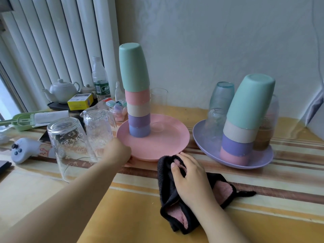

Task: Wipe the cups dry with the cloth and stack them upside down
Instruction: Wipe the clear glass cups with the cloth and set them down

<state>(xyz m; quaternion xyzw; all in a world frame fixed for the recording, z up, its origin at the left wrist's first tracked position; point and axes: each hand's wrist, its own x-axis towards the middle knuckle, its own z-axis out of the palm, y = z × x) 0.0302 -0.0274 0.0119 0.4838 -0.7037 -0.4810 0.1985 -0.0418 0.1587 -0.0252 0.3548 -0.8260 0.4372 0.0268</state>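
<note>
**Right hand (190,179) grips cloth (172,204); left grip unclear**

It curls over the black cloth on the near table (136,216). Left hand (119,151) meets the pink plate (157,146) at its near-left rim. Stacked cups (137,106) stand upside down on it.

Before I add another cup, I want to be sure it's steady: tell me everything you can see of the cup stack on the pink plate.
The cup stack is five opaque, plastic-looking cups nested upside down: mint green on top, then pink, beige, purple, blue. It stands left of centre on the pink plate, leaning slightly left. A clear glass stands close behind it. Neither the left hand nor the right hand touches it.
</note>
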